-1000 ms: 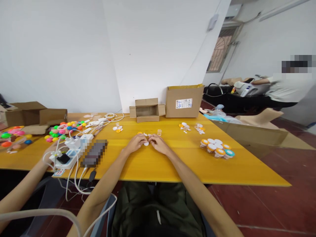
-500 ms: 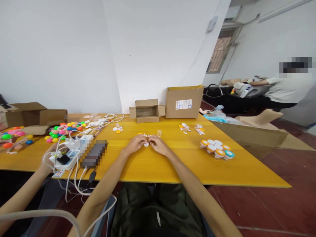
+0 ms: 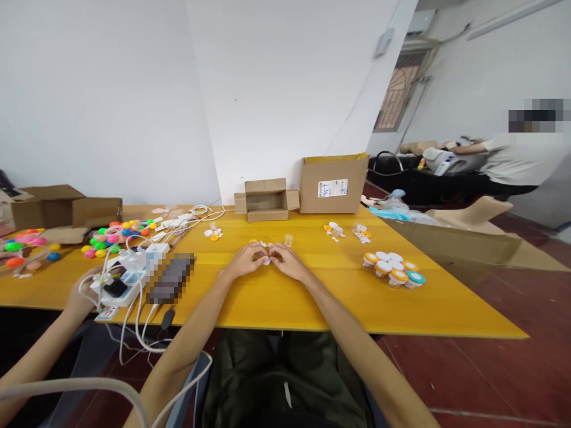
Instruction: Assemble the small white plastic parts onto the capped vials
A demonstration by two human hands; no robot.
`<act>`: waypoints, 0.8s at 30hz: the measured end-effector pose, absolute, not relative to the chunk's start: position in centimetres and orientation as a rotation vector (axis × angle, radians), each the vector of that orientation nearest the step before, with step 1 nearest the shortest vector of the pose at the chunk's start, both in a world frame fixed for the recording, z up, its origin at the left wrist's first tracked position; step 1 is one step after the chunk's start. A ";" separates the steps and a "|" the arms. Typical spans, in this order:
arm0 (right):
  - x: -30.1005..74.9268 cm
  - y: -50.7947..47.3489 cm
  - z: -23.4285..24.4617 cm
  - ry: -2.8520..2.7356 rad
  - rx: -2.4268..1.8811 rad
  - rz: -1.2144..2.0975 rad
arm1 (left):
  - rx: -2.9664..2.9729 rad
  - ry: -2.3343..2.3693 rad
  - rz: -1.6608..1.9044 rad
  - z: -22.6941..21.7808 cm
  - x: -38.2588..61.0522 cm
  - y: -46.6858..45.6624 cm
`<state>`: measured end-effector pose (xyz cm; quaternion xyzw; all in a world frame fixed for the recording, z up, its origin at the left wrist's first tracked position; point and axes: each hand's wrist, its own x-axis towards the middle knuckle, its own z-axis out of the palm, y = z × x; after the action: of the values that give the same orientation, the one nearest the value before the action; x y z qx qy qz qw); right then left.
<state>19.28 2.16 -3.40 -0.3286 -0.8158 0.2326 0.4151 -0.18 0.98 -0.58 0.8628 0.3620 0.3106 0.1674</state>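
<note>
My left hand [image 3: 247, 260] and my right hand [image 3: 286, 261] meet over the middle of the table, fingers pinched together. Between their fingertips is a small white round piece [image 3: 267, 261], partly covered by the fingers. Just beyond them lie several small white parts [image 3: 264, 244] and a yellow piece [image 3: 253, 242], half hidden by my left hand. A clear plastic cup [image 3: 288, 240] stands behind my right hand.
Lidded cups [image 3: 395, 268] are grouped at right. Loose part piles lie farther back [image 3: 332, 229]. An open small box [image 3: 266, 202] and a larger carton [image 3: 333, 185] stand by the wall. Left are a power strip [image 3: 134, 279], a phone [image 3: 172, 278], coloured balls [image 3: 113, 238] and another person's hand [image 3: 82, 294].
My fingertips have shifted slightly around the white round piece, which appears turned a little. Otherwise the table looks the same.
</note>
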 end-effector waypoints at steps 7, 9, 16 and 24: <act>19.4 2.4 -3.7 -2.029 -0.816 0.582 | 2.571 1.061 0.831 -1.2 -0.6 1.3; 19.4 2.4 -3.7 -2.025 -0.813 0.587 | 2.591 1.058 0.811 -1.4 -0.6 1.4; 19.4 2.3 -3.5 -2.040 -0.788 0.620 | 2.579 1.082 0.844 -1.5 -0.4 1.4; 19.4 2.4 -3.6 -2.062 -0.799 0.622 | 2.559 1.135 0.854 -1.6 -0.4 1.4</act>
<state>19.39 2.40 -3.55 -0.3174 -0.8188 0.2469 0.4096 -0.41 1.39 -1.57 0.8693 0.3857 0.2900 0.1071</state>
